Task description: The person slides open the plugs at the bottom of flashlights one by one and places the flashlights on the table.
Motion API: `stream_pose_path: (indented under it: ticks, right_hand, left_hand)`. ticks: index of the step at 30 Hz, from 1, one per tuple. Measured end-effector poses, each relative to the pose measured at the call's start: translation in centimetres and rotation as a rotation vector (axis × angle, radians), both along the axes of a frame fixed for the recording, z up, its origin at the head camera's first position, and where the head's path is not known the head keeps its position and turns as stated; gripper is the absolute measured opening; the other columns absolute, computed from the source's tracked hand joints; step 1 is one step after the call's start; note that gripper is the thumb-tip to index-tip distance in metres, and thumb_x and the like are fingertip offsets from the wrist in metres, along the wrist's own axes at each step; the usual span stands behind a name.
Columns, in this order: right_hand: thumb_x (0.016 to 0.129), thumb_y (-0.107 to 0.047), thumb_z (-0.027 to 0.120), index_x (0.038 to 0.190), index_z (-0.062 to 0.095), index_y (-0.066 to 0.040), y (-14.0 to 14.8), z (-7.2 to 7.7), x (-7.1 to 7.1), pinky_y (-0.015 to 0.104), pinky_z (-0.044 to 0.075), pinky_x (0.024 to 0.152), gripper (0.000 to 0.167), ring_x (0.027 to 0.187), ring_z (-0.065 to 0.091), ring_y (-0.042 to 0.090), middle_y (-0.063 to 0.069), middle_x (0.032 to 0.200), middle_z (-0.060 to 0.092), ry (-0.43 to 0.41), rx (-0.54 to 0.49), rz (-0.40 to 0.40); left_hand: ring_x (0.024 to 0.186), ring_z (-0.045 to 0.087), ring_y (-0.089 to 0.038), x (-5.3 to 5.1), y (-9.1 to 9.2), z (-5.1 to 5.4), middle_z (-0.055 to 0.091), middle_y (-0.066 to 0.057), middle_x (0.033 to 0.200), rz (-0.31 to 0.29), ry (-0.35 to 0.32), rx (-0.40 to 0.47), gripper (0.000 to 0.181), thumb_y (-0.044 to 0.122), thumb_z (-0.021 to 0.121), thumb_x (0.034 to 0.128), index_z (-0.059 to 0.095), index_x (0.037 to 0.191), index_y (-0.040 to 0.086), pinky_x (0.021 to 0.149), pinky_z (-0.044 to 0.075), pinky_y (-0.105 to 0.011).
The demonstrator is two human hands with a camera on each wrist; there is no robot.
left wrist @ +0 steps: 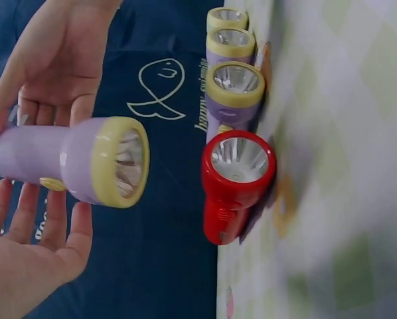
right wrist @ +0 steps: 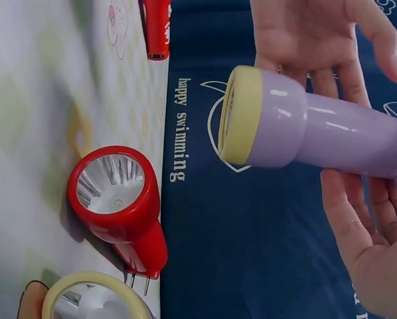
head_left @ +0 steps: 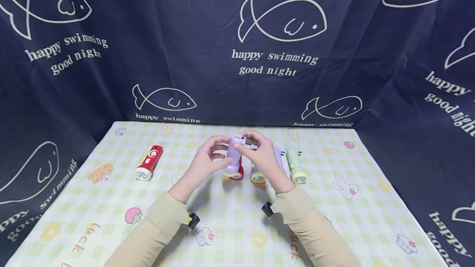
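Note:
A lilac flashlight (head_left: pixel 234 151) with a yellow lens rim is held up above the table, lens end down, its plug prongs out at the top. My right hand (head_left: pixel 259 153) grips its upper end, thumb on the near face. On the other side is my left hand (head_left: pixel 208 160), fingers loosely spread beside the body; in the right wrist view its thumb stands away from the flashlight. Behind and below lies a red flashlight (left wrist: pixel 237 176), partly hidden in the head view. Another lilac flashlight (head_left: pixel 257 176) is partly covered by the right hand.
Right of the hands are a further lilac flashlight (head_left: pixel 279 158) and a green one (head_left: pixel 295 166), lying in a row. A red flashlight (head_left: pixel 149 163) with a white rim lies apart at left. A dark blue curtain (head_left: pixel 215 73) hangs behind the checked tablecloth (head_left: pixel 230 238).

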State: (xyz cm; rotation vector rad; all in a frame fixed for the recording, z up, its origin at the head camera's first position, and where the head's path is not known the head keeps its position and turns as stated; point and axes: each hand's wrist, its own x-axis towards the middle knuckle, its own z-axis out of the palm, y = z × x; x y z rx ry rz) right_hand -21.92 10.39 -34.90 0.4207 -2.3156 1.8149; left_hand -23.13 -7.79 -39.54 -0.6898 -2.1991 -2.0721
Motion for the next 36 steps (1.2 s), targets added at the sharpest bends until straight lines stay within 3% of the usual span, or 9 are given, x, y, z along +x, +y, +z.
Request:
stream_pose_path:
  ticks: [4, 12, 25, 32, 36]
  right_hand:
    - [0.082, -0.009, 0.072, 0.112, 0.062, 0.000, 0.3, -1.4, -1.0, 0.025, 0.056, 0.073, 0.033, 0.100, 0.063, 0.016, 0.016, 0.112, 0.065, -0.021, -0.042, 0.020]
    - [0.083, -0.013, 0.072, 0.110, 0.063, -0.001, 0.6, -2.9, -2.0, 0.041, 0.058, 0.072, 0.031, 0.093, 0.064, 0.013, 0.013, 0.107, 0.065, -0.022, -0.138, 0.076]
    - [0.084, -0.013, 0.071, 0.112, 0.062, -0.002, 0.2, -3.0, -2.2, 0.039, 0.058, 0.073, 0.031, 0.093, 0.064, 0.016, 0.013, 0.109, 0.065, -0.069, -0.160, 0.093]
    - [0.085, -0.011, 0.069, 0.120, 0.059, -0.002, 0.0, -3.5, -2.5, 0.036, 0.056, 0.082, 0.038, 0.092, 0.065, 0.012, 0.017, 0.113, 0.064, -0.148, -0.214, 0.123]
    - [0.084, -0.008, 0.069, 0.124, 0.055, -0.001, -0.3, -3.7, -2.5, 0.031, 0.056, 0.083, 0.043, 0.097, 0.064, 0.014, 0.018, 0.119, 0.060, -0.196, -0.194, 0.132]
  left_hand:
    - [0.107, 0.056, -0.029, -0.2, 0.1, -0.4, 0.055, -0.014, 0.122, -0.025, -0.004, -0.009, 0.051, -0.003, 0.073, 0.0768, 0.050, 0.122, 0.002, 0.089, 0.050, -0.043]
    - [0.098, 0.058, -0.027, -0.2, 0.2, -1.1, 0.055, -0.017, 0.118, -0.068, 0.006, 0.020, 0.051, -0.009, 0.071, 0.0751, 0.050, 0.120, 0.001, 0.083, 0.053, -0.032]
    - [0.097, 0.060, -0.028, -0.2, -0.2, -1.2, 0.058, -0.018, 0.117, -0.021, -0.051, -0.016, 0.051, -0.006, 0.073, 0.0756, 0.052, 0.121, 0.004, 0.084, 0.054, -0.032]
    - [0.101, 0.058, -0.037, 1.1, -0.3, 0.9, 0.057, -0.025, 0.119, 0.015, -0.120, -0.011, 0.051, -0.008, 0.070, 0.0764, 0.050, 0.123, -0.004, 0.091, 0.052, -0.043]
    - [0.100, 0.059, -0.030, 0.1, -0.6, -0.2, 0.057, -0.021, 0.120, 0.057, -0.147, 0.010, 0.052, -0.006, 0.071, 0.0770, 0.051, 0.124, 0.000, 0.089, 0.052, -0.034]
